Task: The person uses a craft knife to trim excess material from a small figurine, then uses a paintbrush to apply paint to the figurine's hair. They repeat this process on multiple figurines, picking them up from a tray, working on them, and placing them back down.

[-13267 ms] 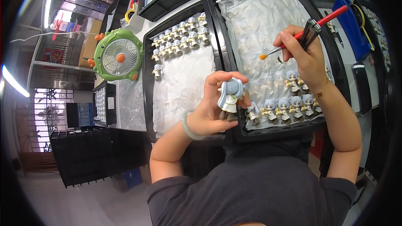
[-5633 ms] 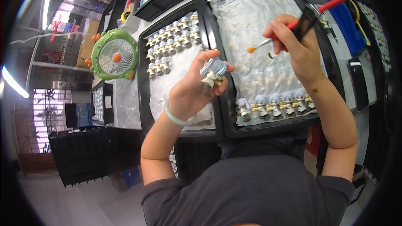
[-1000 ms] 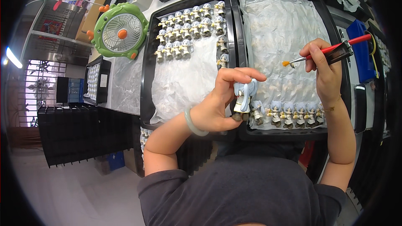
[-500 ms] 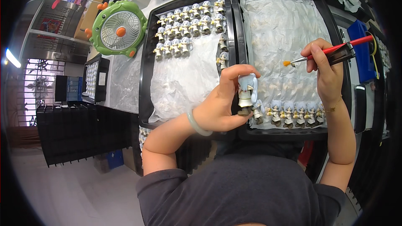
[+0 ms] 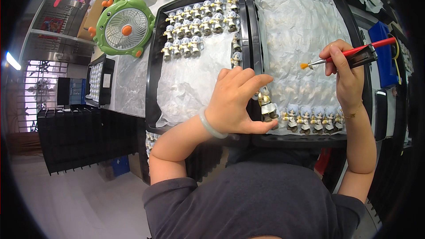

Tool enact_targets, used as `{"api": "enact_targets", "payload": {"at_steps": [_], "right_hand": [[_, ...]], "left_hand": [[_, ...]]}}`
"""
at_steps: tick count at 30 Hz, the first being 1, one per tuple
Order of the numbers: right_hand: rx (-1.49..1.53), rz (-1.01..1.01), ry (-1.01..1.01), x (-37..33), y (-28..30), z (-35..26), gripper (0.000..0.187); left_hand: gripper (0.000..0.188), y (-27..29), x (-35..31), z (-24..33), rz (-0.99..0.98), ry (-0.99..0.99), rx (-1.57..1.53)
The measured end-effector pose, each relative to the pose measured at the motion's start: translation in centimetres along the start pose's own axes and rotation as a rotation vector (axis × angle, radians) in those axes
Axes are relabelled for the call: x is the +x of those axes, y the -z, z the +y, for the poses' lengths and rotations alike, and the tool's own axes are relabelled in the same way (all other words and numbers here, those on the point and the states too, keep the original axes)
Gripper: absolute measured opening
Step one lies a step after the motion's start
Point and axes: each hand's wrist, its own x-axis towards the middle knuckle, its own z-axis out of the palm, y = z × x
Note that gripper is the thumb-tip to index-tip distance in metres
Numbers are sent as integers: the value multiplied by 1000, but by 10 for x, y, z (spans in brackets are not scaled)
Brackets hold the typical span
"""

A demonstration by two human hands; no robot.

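Observation:
My left hand, with a pale bangle on its wrist, has a small figurine between thumb and fingers over the right tray's left edge. The figurine has pale blue hair, a white and gold outfit and dark boots; its head is partly hidden by my fingers. In my right hand is a paintbrush with a red handle, its orange bristles pointing left, apart from the figurine. A black piece lies along the brush handle. Several similar figurines line the near edge of the right tray.
The left black tray holds rows of figurines on white paper. A green fan with an orange hub stands left of it. At the far right is a blue box. Crumpled thin paper covers the right tray.
The figurine in my left hand has turned, from its long hair showing to its gold and white front. My left fingers have spread wider around it. The right hand and brush stay nearly still.

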Motion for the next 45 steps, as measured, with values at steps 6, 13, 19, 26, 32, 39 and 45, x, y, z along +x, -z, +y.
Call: {"api": "enact_targets", "payload": {"at_steps": [6,13,19,26,32,39,45], "right_hand": [[4,-11,-5,0,0,0,28],[-1,2,-1,-1,0,1,27],[-7,20,1,0,4,5,26],[-28,0,-2,4,1,3,26],[4,67,18,10,10,3,28],[156,266,129,20,29,-7,25],[295,514,159,29,61,-9,23]], "left_hand": [[55,-3,-2,-3,44,-40,-6],[60,-1,-2,-8,-7,6,-250],[65,30,10,-63,471,79,-1031],[62,21,5,-171,177,266,-27],[62,5,-2,-192,-114,235,209],[62,12,0,-179,-141,213,323],[27,-25,82,-39,-47,-149,-93]]}}
